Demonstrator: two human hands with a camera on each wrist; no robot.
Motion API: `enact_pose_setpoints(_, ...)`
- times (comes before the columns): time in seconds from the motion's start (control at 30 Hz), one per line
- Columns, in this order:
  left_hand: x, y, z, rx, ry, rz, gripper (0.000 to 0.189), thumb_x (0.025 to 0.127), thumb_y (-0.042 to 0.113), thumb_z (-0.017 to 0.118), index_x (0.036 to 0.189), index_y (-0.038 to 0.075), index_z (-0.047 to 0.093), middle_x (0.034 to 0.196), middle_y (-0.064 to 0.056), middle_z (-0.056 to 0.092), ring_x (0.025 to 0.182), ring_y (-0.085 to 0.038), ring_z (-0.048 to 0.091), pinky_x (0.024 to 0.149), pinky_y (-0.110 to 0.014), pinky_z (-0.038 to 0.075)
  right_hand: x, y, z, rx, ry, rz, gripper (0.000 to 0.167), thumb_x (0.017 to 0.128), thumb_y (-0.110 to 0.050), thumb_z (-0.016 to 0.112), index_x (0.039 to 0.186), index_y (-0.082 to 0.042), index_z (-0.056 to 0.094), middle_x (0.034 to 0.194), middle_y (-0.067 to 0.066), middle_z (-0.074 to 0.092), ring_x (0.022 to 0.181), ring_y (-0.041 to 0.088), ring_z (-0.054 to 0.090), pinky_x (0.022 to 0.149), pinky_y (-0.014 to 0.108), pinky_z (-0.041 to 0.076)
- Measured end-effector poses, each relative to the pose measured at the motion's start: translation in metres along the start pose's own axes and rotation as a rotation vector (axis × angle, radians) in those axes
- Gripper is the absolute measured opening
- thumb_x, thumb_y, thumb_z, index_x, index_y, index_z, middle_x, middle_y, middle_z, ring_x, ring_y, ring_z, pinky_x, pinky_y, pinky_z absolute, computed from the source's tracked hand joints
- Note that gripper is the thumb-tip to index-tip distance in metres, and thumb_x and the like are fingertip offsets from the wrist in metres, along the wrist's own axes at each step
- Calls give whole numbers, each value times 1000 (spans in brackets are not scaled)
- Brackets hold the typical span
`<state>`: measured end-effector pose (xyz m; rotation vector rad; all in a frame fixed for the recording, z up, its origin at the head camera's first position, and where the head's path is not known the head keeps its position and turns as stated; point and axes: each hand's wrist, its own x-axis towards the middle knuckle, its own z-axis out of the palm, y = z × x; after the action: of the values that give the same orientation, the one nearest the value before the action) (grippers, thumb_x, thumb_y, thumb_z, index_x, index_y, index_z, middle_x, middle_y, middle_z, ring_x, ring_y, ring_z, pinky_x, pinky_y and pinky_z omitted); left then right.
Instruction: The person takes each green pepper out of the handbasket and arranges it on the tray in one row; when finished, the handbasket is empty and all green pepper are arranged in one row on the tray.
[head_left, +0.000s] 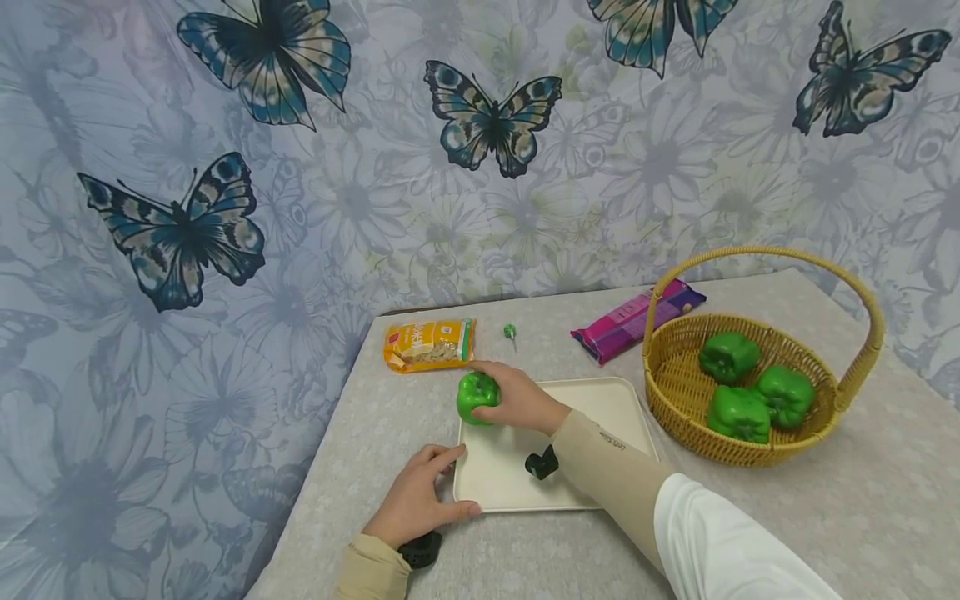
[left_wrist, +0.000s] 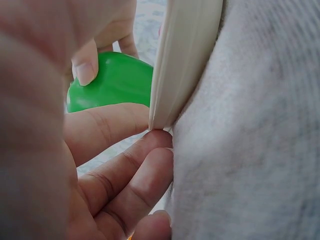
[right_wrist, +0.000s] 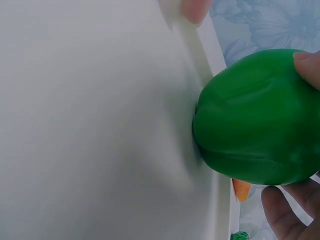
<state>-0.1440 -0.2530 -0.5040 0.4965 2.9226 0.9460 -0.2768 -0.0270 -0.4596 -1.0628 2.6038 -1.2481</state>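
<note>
We grip a green bell pepper (head_left: 475, 397) in our R hand (head_left: 525, 400), fingers & thumb curved round its sides. The pepper's at the far L corner of a cream tray (head_left: 495, 487), over the rim; in the L wrist view the tray edge hides its lower part, so we can't tell if it rests on the tray.

Our L hand (head_left: 416, 496) is spread wide at the near L corner of the tray: thumb on the near edge, fingertips touching the L side, nothing lifted.

To the R of the tray, just beside it, we see a wicker basket (head_left: 675, 417) w/ a tall handle, holding 3 more green peppers (head_left: 738, 414) grouped together. Toward the back of the tbl. (head_left: 352, 467): an orange food bag (head_left: 429, 344) on the L, a green lollipop (head_left: 510, 331) near it, & a pink-purple pkg. (head_left: 637, 321) lying at a slant behind the basket's L side. We've a black wrist cam (head_left: 542, 462) on the R wrist & a 2nd unit (head_left: 422, 550) on the L. Backdrop (head_left: 360, 192): pale floral w/ dark blue butterflies (head_left: 495, 121).
</note>
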Motion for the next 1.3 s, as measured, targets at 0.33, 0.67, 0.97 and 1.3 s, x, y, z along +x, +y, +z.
enact_pose_setpoints(0.33, 1, 1, 0, 9, 7, 4, 97, 75, 70, 81, 151, 17, 55, 126, 2, 57, 106, -14, 58, 87, -38, 53, -1, 6, -1, 17, -18, 3, 87, 90, -27, 82, 162, -14, 34, 157, 10, 48, 134, 25, 54, 111, 47, 45)
enact_pose_setpoints(0.67, 3, -1, 4, 4, -20, -10, 98, 74, 72, 80, 151, 17, 54, 127, 2, 56, 106, -13, 57, 87, -37, 53, -33, 6, -51, -2, 21, 7, 91, 92, -41, 78, 165, -20, 28, 167, 4, 34, 148, 32, 40, 117, 55, 38)
enact_pose_setpoints(0.97, 4, -1, 4, 19, -3, -8, 100, 72, 72, 82, 150, 15, 55, 127, 1, 57, 105, -12, 57, 87, -35, 54, -95, 26, -161, -98, 288, -46, 50, 97, -29, 75, 141, -10, 62, 141, 11, 63, 125, 30, 61, 101, 52, 52)
enact_pose_setpoints(1.3, 6, -4, 6, 38, -5, -17, 100, 71, 75, 79, 150, 17, 56, 126, 3, 56, 103, -11, 56, 86, -34, 53, -149, 62, -239, -89, 447, 213, 38, 105, -40, 60, 128, -13, 71, 123, 12, 70, 100, 21, 66, 84, 39, 55)
